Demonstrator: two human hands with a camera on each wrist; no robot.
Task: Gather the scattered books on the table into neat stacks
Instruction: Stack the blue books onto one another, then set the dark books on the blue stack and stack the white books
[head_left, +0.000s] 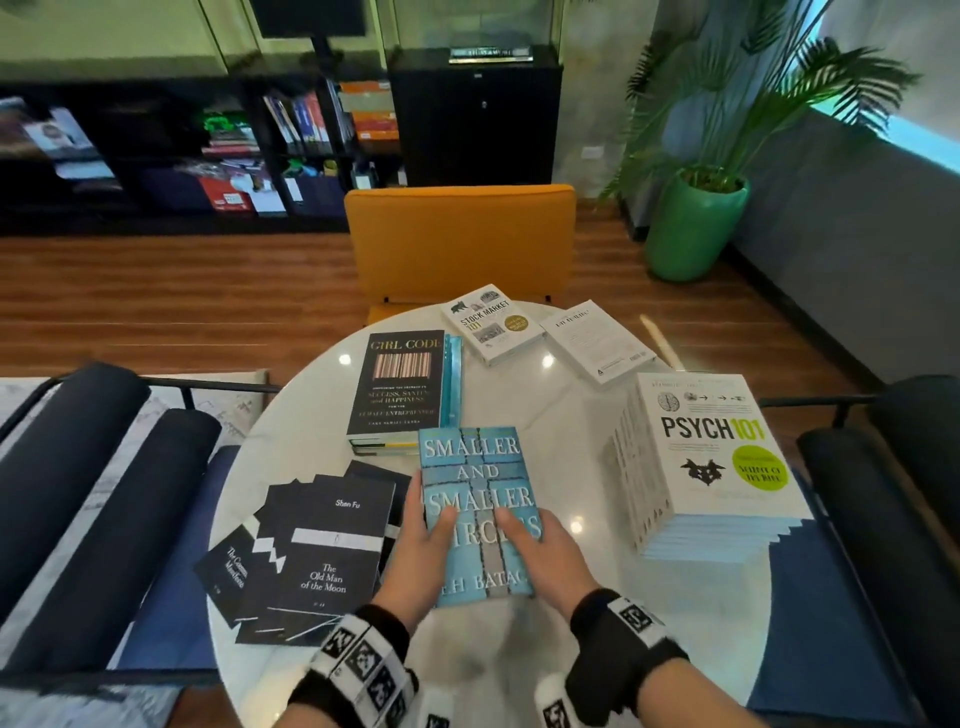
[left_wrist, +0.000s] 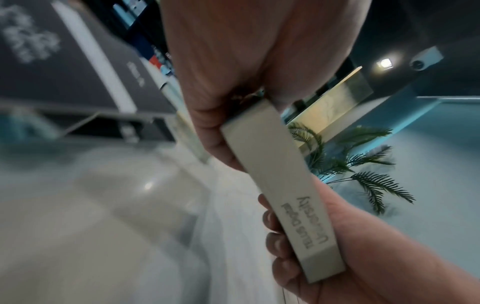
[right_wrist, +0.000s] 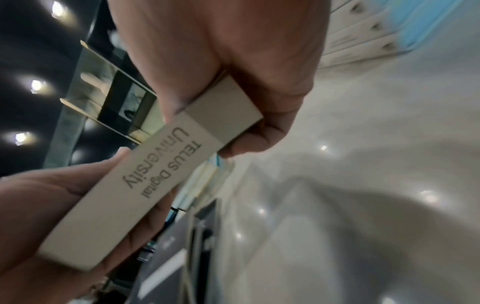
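I have both hands on the blue book (head_left: 478, 514), a glossy paperback with pale lettering, held at lower centre of the head view above the round, polished white surface (head_left: 582, 431). My left hand (head_left: 423, 545) clasps its left edge, thumb on the cover, and my right hand (head_left: 540, 556) clasps the right edge the same way, so each grip is closed on the book. The wrist views show its flat, pale page edge stamped with dark text, pinched between thumb and curled fingers (left_wrist: 272, 232) from either end. At lower left lies a loose fan of thin matte black booklets (head_left: 311, 551). Above centre sits the dark stack (head_left: 397, 384) with a barcode cover. At right stands a tall white stack (head_left: 711, 457); two white books (head_left: 491, 322) lie apart further up.
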